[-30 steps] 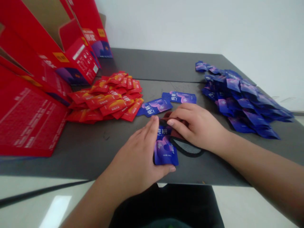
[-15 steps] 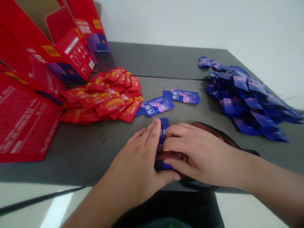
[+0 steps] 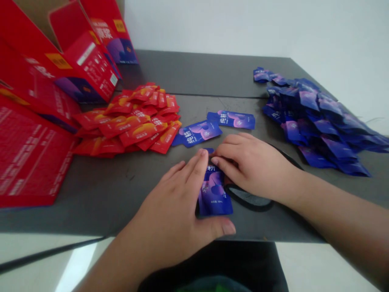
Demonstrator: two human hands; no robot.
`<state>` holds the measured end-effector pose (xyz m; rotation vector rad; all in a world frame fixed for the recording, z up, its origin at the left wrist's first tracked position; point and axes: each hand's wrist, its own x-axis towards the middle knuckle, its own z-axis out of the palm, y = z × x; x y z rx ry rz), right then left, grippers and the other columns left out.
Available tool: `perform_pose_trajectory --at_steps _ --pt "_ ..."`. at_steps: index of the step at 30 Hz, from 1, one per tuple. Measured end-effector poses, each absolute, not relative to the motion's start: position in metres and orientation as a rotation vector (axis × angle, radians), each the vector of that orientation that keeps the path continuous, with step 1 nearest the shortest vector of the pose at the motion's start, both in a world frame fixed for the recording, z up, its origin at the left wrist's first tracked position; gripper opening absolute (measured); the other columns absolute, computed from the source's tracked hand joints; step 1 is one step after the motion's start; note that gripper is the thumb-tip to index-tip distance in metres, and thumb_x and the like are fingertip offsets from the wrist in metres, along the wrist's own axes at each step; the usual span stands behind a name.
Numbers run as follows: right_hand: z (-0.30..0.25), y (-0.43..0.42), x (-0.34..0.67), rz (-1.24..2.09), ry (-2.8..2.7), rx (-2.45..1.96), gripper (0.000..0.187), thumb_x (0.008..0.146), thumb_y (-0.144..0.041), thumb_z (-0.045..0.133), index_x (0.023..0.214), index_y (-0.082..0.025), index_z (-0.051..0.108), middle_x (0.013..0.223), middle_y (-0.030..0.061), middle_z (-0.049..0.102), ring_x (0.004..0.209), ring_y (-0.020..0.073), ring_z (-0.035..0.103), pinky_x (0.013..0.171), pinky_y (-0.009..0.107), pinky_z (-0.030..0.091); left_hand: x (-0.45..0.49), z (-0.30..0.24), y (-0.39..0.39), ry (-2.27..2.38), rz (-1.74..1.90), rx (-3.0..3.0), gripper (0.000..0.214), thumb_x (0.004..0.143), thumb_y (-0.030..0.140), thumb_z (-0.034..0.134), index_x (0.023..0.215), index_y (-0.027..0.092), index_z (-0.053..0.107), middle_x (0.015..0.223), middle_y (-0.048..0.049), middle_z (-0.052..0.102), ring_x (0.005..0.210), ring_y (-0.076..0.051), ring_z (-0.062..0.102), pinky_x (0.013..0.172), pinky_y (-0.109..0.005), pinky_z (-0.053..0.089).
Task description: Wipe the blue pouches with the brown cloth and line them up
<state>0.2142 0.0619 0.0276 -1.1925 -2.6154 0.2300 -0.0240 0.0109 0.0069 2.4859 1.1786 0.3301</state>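
Note:
A blue-purple sachet (image 3: 214,194) with white print lies on the grey table between my hands. My left hand (image 3: 179,207) is open and flat along the sachet's left side, overlapping its edge, thumb stretched out below it. My right hand (image 3: 251,162) is closed, with thumb and fingertips together at the sachet's upper end; what they pinch is hidden. A flat, grey, black-rimmed piece (image 3: 251,198) shows beneath my right palm, mostly covered. Just beyond my hands lie two more blue sachets, one nearer (image 3: 200,133) and one farther (image 3: 232,120), overlapping at their ends.
A heap of red-orange sachets (image 3: 141,125) lies to the left, a larger heap of blue sachets (image 3: 316,121) to the right. Red cartons (image 3: 33,158) stand along the left side, some with open flaps. A white wall (image 3: 243,28) rises behind the table.
My right hand has moved up and away toward the sachet's top end. The brown material seen over the sachet is out of sight, and more of the sachet's face shows. My left hand stays in place.

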Motion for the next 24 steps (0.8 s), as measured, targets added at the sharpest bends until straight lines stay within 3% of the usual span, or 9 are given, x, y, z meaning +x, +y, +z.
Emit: perform_pose_trajectory --at_steps 3,7,12,24 --pt "0.030 0.060 0.222 0.240 -2.499 -1.199 0.026 0.110 -0.030 0.053 0.107 -0.016 0.075 0.099 0.0094 0.072 0.099 0.0261 0.067 0.095 0.041 0.048 -0.024 0.007 0.010 1.202 0.343 2.478 0.094 0.104 0.059 0.057 0.172 0.013 0.012 0.177 -0.0205 0.032 0.162 -0.034 0.036 0.130 -0.057 0.036" --pt "0.042 0.050 0.225 0.408 -2.400 -1.022 0.019 0.107 -0.028 0.063 0.118 -0.018 0.075 0.107 0.0075 0.076 0.101 0.0224 0.069 0.095 0.036 0.050 -0.022 0.004 0.010 1.232 0.385 2.475 0.108 0.094 0.059 0.072 0.172 0.013 0.013 0.174 -0.0215 0.038 0.159 -0.035 0.042 0.129 -0.055 0.038" --pt "0.052 0.037 0.214 0.804 -2.587 -0.696 0.011 0.107 -0.026 0.067 0.107 -0.021 0.076 0.104 0.0001 0.077 0.102 0.0163 0.066 0.098 0.030 0.046 -0.020 0.001 0.011 1.216 0.411 2.496 0.120 0.087 0.057 0.080 0.172 0.015 0.006 0.175 -0.0200 0.035 0.157 -0.036 0.044 0.128 -0.055 0.040" --pt "0.044 0.039 0.203 0.840 -2.618 -0.931 0.002 0.101 -0.024 0.073 0.101 -0.022 0.075 0.104 0.0001 0.073 0.101 0.0193 0.064 0.095 0.037 0.042 -0.020 0.002 0.012 1.219 0.392 2.432 0.124 0.085 0.056 0.085 0.172 0.018 0.007 0.174 -0.0203 0.038 0.156 -0.039 0.046 0.127 -0.058 0.042"
